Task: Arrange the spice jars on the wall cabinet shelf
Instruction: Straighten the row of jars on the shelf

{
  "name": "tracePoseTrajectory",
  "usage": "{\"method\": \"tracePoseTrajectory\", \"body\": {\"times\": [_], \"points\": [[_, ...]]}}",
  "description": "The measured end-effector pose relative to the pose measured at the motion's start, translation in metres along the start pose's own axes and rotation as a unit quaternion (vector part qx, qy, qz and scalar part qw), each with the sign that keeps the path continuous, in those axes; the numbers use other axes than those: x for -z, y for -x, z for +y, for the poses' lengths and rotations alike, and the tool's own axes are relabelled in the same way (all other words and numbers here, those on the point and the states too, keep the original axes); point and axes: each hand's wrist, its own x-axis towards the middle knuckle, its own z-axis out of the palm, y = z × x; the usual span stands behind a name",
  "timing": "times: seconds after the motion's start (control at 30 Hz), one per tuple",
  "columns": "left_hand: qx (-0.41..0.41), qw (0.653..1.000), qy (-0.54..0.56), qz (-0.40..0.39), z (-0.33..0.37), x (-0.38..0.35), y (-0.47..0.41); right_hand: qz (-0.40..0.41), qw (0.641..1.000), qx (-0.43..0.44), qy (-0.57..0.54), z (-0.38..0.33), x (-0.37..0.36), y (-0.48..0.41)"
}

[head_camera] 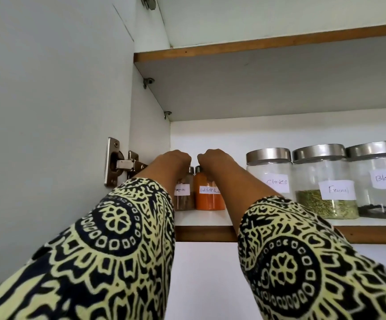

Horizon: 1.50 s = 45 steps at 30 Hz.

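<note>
Gripping from above: left hand (174, 159) curls over the cap of the cinnamon bottle (184, 199), right hand (215, 159) does the same on the red chilli powder bottle (209, 200). Fingertips are hidden behind the knuckles, but both hands read as clamped on the caps. Both bottles stand upright on the lower shelf (201, 219) toward its nine o'clock end, with cinnamon at nine o'clock of the chilli. They are tight together; I cannot tell whether the glass meets. Step in hand, by my reading: seating this pair in line. To do it well, slide rather than lift, since a hold on the caps leaves the bases free to swing. Keep the labels turned to six o'clock, toward the viewer. Ease the chilli toward three o'clock only as far as the cloves jar (269, 179), without knocking it. Count: two small bottles; three large steel-lidded jars running to three o'clock, namely cloves, the fennel jar (323, 181) and the black pepper jar (379, 179), which is cut by the frame edge. That makes five labelled containers. Two hands, two patterned sleeves, two shelf boards, one door hinge (120, 162) at nine o'clock.
</note>
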Motion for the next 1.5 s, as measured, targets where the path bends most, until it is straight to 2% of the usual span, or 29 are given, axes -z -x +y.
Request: {"method": "tracePoseTrajectory", "body": {"times": [0.17, 0.33, 0.5, 0.67, 0.8, 0.9, 1.03, 1.27, 1.5], "points": [[-0.008, 1.0, 0.014, 0.011, -0.003, -0.004, -0.003, 0.003, 1.0, 0.01, 0.023, 0.001, 0.003, -0.006], [-0.013, 0.999, 0.016, 0.035, -0.002, -0.008, 0.0, -0.001, 1.0, -0.015, -0.018, -0.001, 0.002, -0.006], [0.005, 1.0, -0.009, 0.02, 0.005, -0.002, 0.017, -0.023, 0.999, -0.02, -0.029, -0.009, 0.011, 0.014], [0.043, 0.988, 0.105, 0.103, 0.028, 0.027, 0.054, 0.037, 0.998, -0.015, -0.045, -0.003, 0.05, 0.051], [-0.026, 0.964, 0.217, 0.152, 0.053, 0.061, 0.082, 0.134, 0.991, -0.001, -0.003, 0.042, 0.083, 0.096], [-0.112, 0.941, 0.261, 0.183, 0.083, 0.089, 0.1, 0.15, 0.988, -0.017, -0.005, 0.092, 0.1, 0.13], [-0.171, 0.946, 0.215, 0.175, 0.119, 0.113, 0.107, 0.085, 0.995, -0.025, -0.035, 0.147, 0.105, 0.169], [-0.162, 0.971, 0.161, 0.071, 0.144, 0.105, 0.103, -0.019, 0.995, -0.02, -0.092, 0.17, 0.065, 0.179], [-0.138, 0.973, 0.17, 0.074, 0.14, 0.089, 0.092, 0.039, 0.994, -0.026, -0.099, 0.165, 0.034, 0.157]]}}
